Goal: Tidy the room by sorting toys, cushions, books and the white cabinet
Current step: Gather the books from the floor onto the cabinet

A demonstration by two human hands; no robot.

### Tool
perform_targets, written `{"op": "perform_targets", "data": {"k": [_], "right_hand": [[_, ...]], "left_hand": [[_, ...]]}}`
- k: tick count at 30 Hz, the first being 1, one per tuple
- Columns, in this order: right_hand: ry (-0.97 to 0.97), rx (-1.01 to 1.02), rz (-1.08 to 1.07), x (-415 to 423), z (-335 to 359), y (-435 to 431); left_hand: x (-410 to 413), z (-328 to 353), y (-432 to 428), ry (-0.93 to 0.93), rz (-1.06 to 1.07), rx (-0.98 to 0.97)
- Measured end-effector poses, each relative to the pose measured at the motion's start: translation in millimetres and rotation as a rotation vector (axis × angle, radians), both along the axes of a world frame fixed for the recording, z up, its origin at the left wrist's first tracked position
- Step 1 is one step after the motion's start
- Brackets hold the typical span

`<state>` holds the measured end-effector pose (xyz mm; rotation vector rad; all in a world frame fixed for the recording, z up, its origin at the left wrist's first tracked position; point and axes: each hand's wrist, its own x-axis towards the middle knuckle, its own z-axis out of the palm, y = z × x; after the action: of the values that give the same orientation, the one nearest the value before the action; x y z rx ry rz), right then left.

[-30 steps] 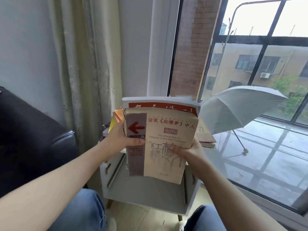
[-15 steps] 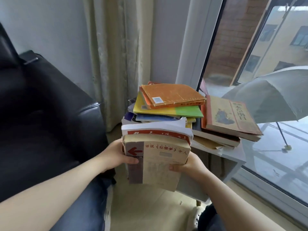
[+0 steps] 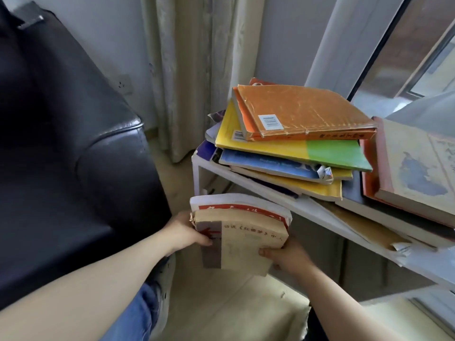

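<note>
gripping two books [image 3: 242, 242] low in front of the cabinet [image 3: 317, 212], left hand [image 3: 183, 232] on the spine edge, right hand [image 3: 286, 254] under the corner, and the pile [image 3: 270, 146] on top looks unsorted, so loads left imo

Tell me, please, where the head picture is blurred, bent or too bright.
Head view: the beige book held by the left hand and right hand is motion-blurred, its title barely legible; the window frame leans from wide-angle distortion; the black armchair looks dark.
</note>
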<state>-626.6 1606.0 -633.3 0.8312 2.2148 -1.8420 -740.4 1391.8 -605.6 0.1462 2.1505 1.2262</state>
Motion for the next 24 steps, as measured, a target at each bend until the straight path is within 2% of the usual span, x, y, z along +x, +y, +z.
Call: {"op": "perform_targets", "data": {"k": [11,18,20,24], "right_hand": [[-0.048,0.066,-0.13,-49,-23,-9],[-0.055,0.068,-0.179,-84,-30,-14],[-0.061,-0.039,-0.236,-91,-32,-17],[-0.19,-0.434,-0.376,-98,-36,-28]], "left_hand": [[-15,-21,12,0.047,0.224,-0.06],[-35,-31,17,0.074,0.276,-0.133],[-37,-35,21,0.058,0.313,-0.166],[-34,-44,30,0.028,0.431,-0.168]]}}
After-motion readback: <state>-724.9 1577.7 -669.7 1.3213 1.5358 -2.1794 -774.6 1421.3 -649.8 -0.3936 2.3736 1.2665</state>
